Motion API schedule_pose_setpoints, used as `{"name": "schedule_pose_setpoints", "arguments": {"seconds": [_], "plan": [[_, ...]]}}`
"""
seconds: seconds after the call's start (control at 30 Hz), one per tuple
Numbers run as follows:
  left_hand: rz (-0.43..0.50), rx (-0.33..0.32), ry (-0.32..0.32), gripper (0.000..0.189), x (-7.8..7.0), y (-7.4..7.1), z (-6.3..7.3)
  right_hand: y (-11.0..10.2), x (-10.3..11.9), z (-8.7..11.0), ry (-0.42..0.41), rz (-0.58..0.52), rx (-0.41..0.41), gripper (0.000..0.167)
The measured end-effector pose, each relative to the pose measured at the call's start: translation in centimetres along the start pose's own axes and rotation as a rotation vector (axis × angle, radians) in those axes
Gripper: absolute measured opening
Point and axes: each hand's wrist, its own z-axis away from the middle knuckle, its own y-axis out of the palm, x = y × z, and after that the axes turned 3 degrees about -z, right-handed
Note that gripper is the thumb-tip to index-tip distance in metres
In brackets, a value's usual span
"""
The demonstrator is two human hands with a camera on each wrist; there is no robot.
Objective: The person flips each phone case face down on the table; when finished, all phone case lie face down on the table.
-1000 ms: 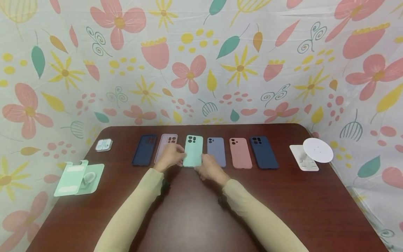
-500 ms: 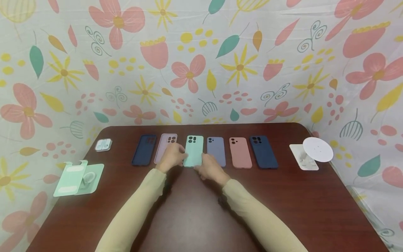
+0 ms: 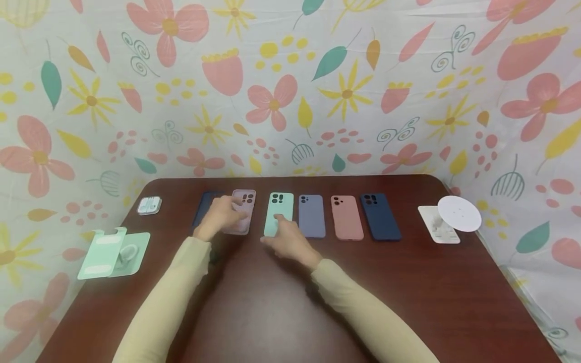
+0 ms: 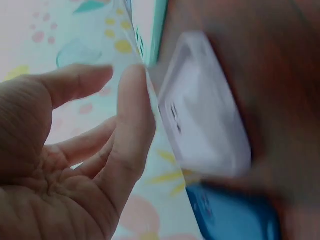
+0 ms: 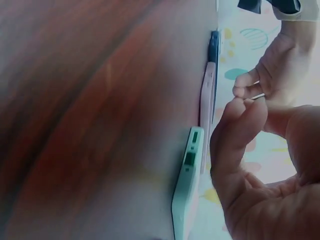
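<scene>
Phone cases lie in a row on the dark wooden table. My left hand (image 3: pixel 220 218) hovers between the navy case (image 3: pixel 202 205) and the lilac case (image 3: pixel 247 216), partly hiding both. In the left wrist view, its thumb and fingers are apart with nothing between them, beside the lilac case (image 4: pixel 212 110), which lies hollow side up. My right hand (image 3: pixel 292 243) is over the lower part of the mint case (image 3: pixel 281 204), fingers loosely bent and holding nothing. The right wrist view shows the mint case's port end (image 5: pixel 189 172) beside those fingers.
Right of the mint case lie a periwinkle case (image 3: pixel 311 217), a pink case (image 3: pixel 347 219) and a dark blue case (image 3: pixel 382 218). A mint folding stand (image 3: pixel 103 256) and boxed earphones (image 3: pixel 149 205) sit at left. A white round-topped stand (image 3: pixel 458 214) is at right. A floral cloth (image 3: pixel 290 101) hangs behind.
Both hands have let go of the mint case, which stays in the row. My left hand has moved left to the lilac and navy cases; the right has shifted slightly left over the mint case.
</scene>
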Motion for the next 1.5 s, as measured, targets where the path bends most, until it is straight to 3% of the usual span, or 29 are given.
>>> {"name": "schedule_pose_setpoints", "arguments": {"seconds": [0.2,0.4,0.73,0.87,1.07,1.27,1.5], "plan": [[-0.014,0.121,-0.012,0.068,2.3,-2.4,0.0,1.2,0.8,-0.6,-0.042,-0.009,0.024,0.088],[-0.016,0.226,-0.049,0.075,3.2,-3.0,-0.1,2.8,1.6,-1.6,-0.042,-0.014,0.048,0.090],[-0.100,0.283,-0.118,0.080,3.0,-2.8,-0.3,6.2,1.0,-6.0,0.050,-0.040,0.103,0.093],[-0.114,0.305,-0.137,0.086,3.0,-2.8,-0.6,6.5,1.2,-6.4,0.059,-0.055,0.110,0.085],[-0.155,0.306,-0.110,0.094,2.8,-2.7,-0.7,7.2,0.8,-7.5,0.082,-0.024,0.089,0.083],[-0.143,0.310,-0.116,0.097,2.7,-2.4,-0.7,6.9,2.0,-7.0,0.142,0.002,0.080,0.085],[-0.139,0.322,-0.155,0.097,2.6,-2.5,-0.5,6.4,3.1,-6.0,0.133,-0.023,0.051,0.082]]}}
